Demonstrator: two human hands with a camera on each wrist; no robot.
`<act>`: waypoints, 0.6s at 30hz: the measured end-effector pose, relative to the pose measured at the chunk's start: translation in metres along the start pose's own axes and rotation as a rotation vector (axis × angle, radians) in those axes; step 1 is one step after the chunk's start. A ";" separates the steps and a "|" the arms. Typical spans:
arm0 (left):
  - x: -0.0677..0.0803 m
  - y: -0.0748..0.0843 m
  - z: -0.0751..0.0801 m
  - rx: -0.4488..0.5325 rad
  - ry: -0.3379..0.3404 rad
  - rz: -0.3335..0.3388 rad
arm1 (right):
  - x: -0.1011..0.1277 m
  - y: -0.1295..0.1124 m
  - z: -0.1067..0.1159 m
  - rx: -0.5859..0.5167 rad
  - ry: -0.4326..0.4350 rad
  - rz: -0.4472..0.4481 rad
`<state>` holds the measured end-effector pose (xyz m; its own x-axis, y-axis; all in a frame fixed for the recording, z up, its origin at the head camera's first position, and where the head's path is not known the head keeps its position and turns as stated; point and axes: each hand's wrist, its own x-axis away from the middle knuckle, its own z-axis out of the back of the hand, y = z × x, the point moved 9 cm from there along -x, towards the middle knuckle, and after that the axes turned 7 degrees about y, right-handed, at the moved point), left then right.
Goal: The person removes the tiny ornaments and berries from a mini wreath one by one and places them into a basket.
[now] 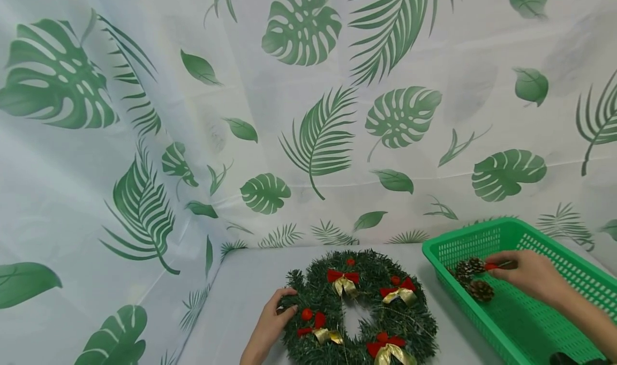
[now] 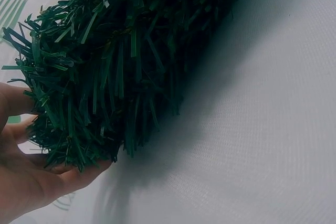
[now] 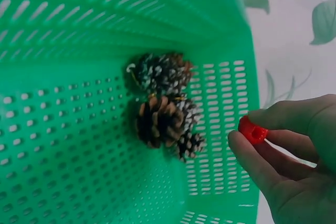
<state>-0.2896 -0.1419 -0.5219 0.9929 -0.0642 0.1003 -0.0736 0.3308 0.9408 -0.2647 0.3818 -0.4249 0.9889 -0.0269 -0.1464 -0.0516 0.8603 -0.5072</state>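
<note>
A green pine wreath [image 1: 359, 309] with red-and-gold bows and red berries lies on the white table. My left hand [image 1: 275, 314] grips its left edge, fingers curled round the needles [image 2: 79, 103]. My right hand [image 1: 523, 271] is inside the green basket [image 1: 535, 322], pinching a small red berry [image 3: 252, 130] between thumb and fingers. Frosted pine cones [image 3: 163, 103] lie in the basket's far corner, just left of that hand [image 3: 286, 150].
A white cloth printed with green leaves [image 1: 308, 113] hangs behind and to the left as a backdrop. The basket sits at the table's right side, close beside the wreath. Bare white table [image 1: 241, 295] shows left of the wreath.
</note>
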 end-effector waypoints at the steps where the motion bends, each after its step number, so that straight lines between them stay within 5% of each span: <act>1: 0.000 0.000 0.000 0.000 0.000 0.000 | -0.001 0.002 -0.002 -0.008 -0.010 -0.003; 18: -0.001 -0.001 0.002 -0.013 0.002 -0.013 | -0.019 0.030 -0.027 -0.007 -0.058 0.045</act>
<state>-0.2903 -0.1438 -0.5226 0.9939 -0.0666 0.0877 -0.0598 0.3424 0.9377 -0.2893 0.3940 -0.4602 0.9920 0.0411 -0.1194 -0.0965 0.8564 -0.5072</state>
